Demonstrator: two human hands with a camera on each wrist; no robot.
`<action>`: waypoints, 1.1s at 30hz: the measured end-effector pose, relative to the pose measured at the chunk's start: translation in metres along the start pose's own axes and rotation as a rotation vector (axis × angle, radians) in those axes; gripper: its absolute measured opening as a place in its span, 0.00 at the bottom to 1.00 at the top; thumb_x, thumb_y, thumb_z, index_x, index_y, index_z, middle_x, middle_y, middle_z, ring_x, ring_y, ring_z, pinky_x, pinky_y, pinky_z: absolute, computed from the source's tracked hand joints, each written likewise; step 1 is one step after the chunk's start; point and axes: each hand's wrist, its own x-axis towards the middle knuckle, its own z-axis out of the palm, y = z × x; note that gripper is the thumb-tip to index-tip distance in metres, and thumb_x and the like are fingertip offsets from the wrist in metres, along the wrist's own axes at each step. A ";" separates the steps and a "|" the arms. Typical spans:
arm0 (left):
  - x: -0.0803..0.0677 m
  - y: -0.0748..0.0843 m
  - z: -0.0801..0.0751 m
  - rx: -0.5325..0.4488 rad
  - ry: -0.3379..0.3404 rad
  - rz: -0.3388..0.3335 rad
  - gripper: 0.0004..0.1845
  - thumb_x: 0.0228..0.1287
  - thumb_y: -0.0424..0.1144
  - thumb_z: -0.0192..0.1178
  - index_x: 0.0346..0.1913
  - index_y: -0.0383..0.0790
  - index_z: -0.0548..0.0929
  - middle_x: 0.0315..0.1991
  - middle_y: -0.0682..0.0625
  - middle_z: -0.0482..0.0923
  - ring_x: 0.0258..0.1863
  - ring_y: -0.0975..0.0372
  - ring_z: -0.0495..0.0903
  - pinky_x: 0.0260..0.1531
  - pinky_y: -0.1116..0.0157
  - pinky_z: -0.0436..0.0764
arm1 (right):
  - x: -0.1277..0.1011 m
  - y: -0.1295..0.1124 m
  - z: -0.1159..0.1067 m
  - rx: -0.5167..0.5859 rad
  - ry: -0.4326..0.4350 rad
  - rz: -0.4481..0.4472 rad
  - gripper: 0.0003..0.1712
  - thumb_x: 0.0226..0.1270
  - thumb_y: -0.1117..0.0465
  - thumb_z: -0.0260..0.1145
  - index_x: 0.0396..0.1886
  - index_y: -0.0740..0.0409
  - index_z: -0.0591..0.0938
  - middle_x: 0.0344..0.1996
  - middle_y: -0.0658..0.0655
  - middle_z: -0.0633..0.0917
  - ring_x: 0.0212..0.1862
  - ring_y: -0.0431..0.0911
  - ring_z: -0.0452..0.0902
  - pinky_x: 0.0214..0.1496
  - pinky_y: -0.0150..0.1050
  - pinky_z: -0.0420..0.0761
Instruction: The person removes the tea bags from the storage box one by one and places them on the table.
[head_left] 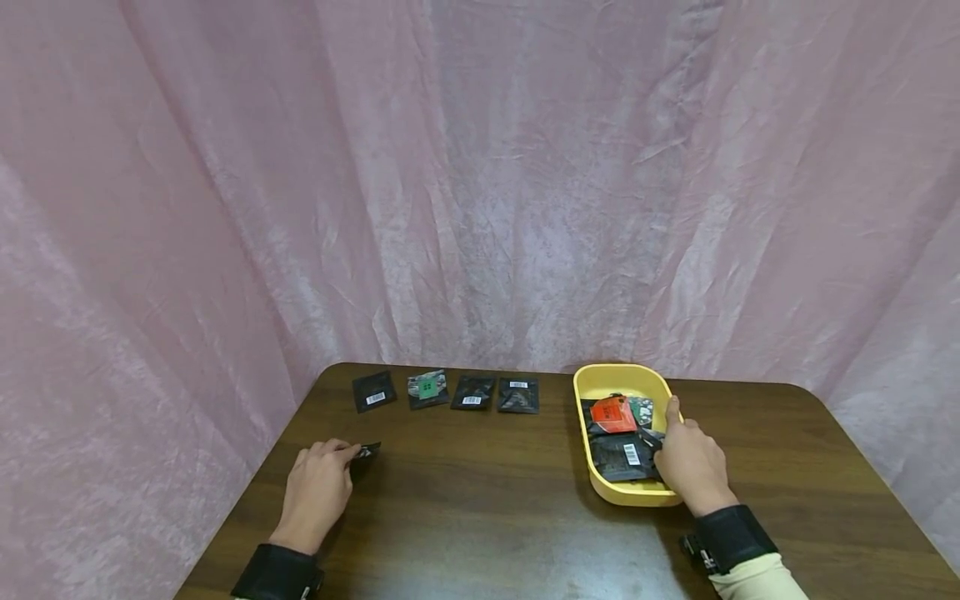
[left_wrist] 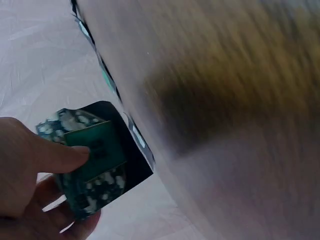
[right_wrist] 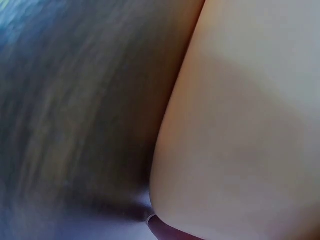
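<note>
My left hand (head_left: 347, 455) lies on the brown table (head_left: 487, 517) at the near left and pinches a small black packet (head_left: 367, 453) by its edge. In the left wrist view the thumb (left_wrist: 60, 155) presses on that packet (left_wrist: 97, 160), which shows a green chip behind speckled film. My right hand (head_left: 669, 435) grips the right rim of the yellow tray (head_left: 600, 382), with the thumb lying along the rim. The tray holds several packets, among them an orange one (head_left: 613, 412) and a black one with a barcode (head_left: 626, 456). The right wrist view shows only the blurred tray wall (right_wrist: 240, 120).
A row of small packets lies along the table's far edge: a black one (head_left: 373, 391), one with a green chip (head_left: 427, 388) and two more black ones (head_left: 472, 391) (head_left: 518, 394). A pink curtain (head_left: 480, 167) hangs close behind and to both sides.
</note>
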 end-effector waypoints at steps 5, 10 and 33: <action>0.002 -0.006 0.000 -0.031 -0.137 -0.028 0.19 0.60 0.19 0.61 0.52 0.31 0.91 0.51 0.37 0.92 0.48 0.43 0.91 0.53 0.46 0.85 | -0.001 -0.001 0.000 -0.001 -0.001 0.000 0.53 0.62 0.65 0.67 0.83 0.76 0.53 0.43 0.79 0.82 0.32 0.64 0.83 0.34 0.61 0.82; 0.008 -0.015 0.005 -0.091 -0.262 -0.093 0.19 0.60 0.21 0.60 0.51 0.35 0.93 0.44 0.35 0.92 0.35 0.50 0.90 0.34 0.49 0.87 | -0.001 -0.002 0.000 0.000 0.006 -0.001 0.53 0.62 0.65 0.67 0.83 0.75 0.54 0.43 0.79 0.82 0.32 0.64 0.83 0.34 0.61 0.82; 0.023 -0.042 0.028 -0.312 -0.521 -0.039 0.31 0.66 0.32 0.69 0.71 0.26 0.78 0.73 0.24 0.72 0.74 0.32 0.73 0.73 0.37 0.72 | -0.002 -0.002 0.000 -0.007 0.002 0.005 0.54 0.62 0.65 0.68 0.83 0.76 0.52 0.44 0.79 0.82 0.33 0.64 0.83 0.35 0.62 0.82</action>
